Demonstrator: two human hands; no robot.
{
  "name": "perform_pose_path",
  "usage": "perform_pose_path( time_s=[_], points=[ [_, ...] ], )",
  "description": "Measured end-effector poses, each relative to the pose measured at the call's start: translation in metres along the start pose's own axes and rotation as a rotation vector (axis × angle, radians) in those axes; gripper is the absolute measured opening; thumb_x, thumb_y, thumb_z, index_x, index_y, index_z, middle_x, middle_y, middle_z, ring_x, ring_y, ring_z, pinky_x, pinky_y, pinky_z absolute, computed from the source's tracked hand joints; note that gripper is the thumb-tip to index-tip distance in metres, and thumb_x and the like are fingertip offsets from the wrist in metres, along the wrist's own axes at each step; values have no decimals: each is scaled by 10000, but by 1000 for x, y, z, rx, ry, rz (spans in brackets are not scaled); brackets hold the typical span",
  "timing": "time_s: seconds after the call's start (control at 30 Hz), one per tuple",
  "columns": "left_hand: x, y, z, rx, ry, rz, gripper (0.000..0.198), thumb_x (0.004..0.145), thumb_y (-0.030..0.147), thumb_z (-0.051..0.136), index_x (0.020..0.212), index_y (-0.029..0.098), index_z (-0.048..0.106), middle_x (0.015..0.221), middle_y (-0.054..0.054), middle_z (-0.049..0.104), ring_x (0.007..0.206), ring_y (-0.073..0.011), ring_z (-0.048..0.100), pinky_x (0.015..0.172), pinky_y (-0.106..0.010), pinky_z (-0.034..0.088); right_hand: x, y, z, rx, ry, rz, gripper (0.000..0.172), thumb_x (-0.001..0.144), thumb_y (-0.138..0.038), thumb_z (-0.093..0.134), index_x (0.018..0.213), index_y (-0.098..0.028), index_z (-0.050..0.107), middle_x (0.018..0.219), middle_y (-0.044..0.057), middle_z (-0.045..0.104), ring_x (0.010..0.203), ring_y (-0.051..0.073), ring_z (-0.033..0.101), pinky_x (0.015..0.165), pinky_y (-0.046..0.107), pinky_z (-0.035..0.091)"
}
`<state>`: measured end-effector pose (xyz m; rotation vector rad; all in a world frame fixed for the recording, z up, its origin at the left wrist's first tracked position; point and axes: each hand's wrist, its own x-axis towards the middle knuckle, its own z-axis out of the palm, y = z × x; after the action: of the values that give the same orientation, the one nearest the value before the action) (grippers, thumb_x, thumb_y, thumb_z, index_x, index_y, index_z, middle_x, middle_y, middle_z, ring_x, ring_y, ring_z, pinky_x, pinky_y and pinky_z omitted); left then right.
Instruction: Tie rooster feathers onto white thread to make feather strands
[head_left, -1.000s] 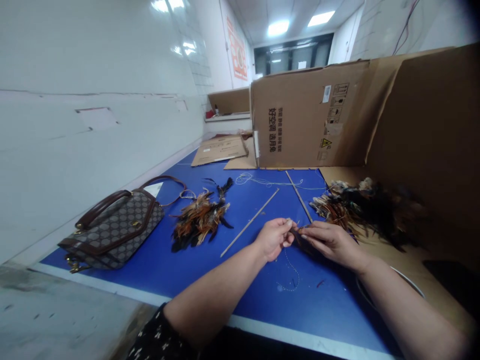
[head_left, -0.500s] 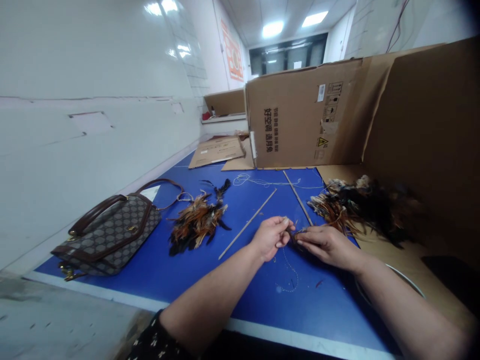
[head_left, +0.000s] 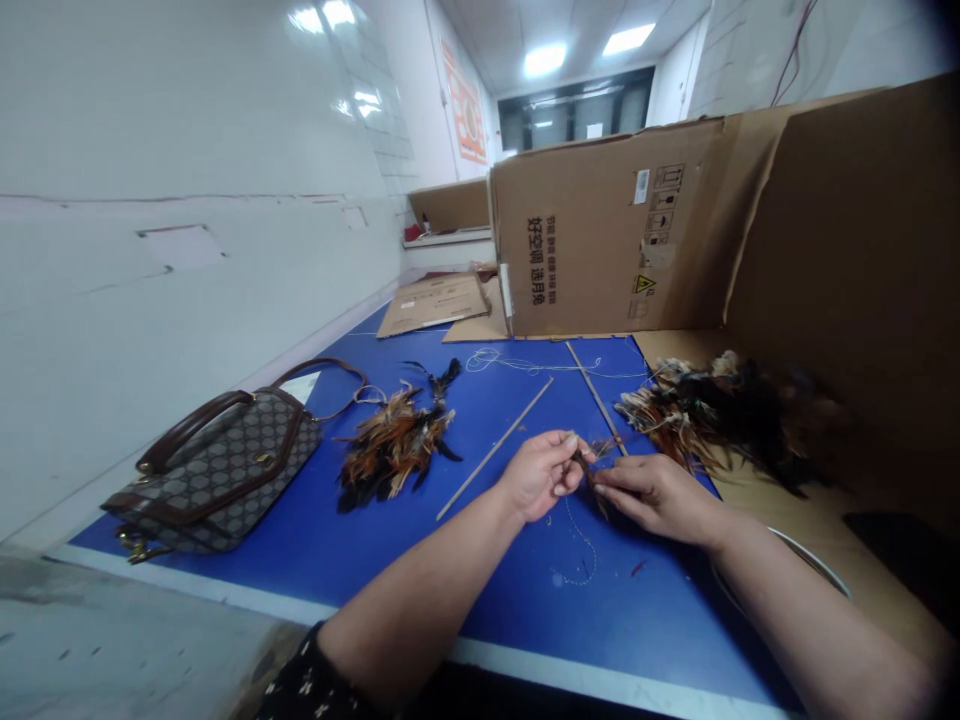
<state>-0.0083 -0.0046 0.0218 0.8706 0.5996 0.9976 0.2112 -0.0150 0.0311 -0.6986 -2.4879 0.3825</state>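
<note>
Over the blue tabletop [head_left: 510, 580] my two hands meet at a small brown feather bundle [head_left: 589, 468]. My left hand [head_left: 541, 476] pinches its upper end between thumb and fingers. The fingers of my right hand [head_left: 649, 495] close on the bundle's other side, where a feather tip hangs down. A thin pale thread [head_left: 589, 540] curls on the table below my hands. Two thin sticks lie beyond: one stick [head_left: 495, 450] to the left, another stick [head_left: 592, 390] behind my right hand.
A feather pile [head_left: 397, 440] lies left of centre, beside a patterned handbag [head_left: 232, 465]. More feathers [head_left: 720, 410] lie on cardboard at right. A large cardboard box [head_left: 600, 240] walls the back. Loose string [head_left: 525, 362] lies before it. A white ring [head_left: 814, 560] sits under my right forearm.
My right hand's fingers have shifted slightly at the bundle, and more of the feathers shows between my hands. My left hand stays almost in place.
</note>
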Motion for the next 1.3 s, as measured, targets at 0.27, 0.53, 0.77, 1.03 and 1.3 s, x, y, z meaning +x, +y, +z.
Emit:
perform_pose_path(
  time_s=[0.27,0.53,0.77,1.03,1.3],
  points=[
    [4,-10,0,1,12,54,417,797,462,820,893,112,614,884,-84,684,578,-92,600,471,-210,393,-3,-1,3,91,392,135,69,937,-255,666,998,-225,680,850,47,675,683,168,608,659,298,517],
    [1,-18,7,78,24,18,430,804,464,806,930,110,597,679,-47,653,528,-137,647,405,-189,374,5,-4,10,66,370,113,157,936,-270,683,1090,-239,679,951,68,673,734,174,608,667,310,528],
    [-1,-20,10,117,31,-11,435,823,481,780,941,113,578,685,-80,674,590,-204,720,403,-193,409,4,0,10,67,365,105,80,962,-299,651,978,-236,698,890,66,696,774,188,646,716,322,561],
    [-1,-19,10,173,58,30,459,831,528,749,961,120,583,752,-61,664,576,-212,727,368,-196,418,7,2,9,149,335,154,121,971,-300,647,972,-222,740,886,68,717,810,189,676,761,328,574],
    [-3,-19,13,236,128,97,458,837,548,722,984,137,586,867,-79,693,541,-188,707,363,-206,384,6,3,6,145,385,132,142,974,-289,642,989,-240,775,902,71,733,820,199,683,771,342,572]
  ],
)
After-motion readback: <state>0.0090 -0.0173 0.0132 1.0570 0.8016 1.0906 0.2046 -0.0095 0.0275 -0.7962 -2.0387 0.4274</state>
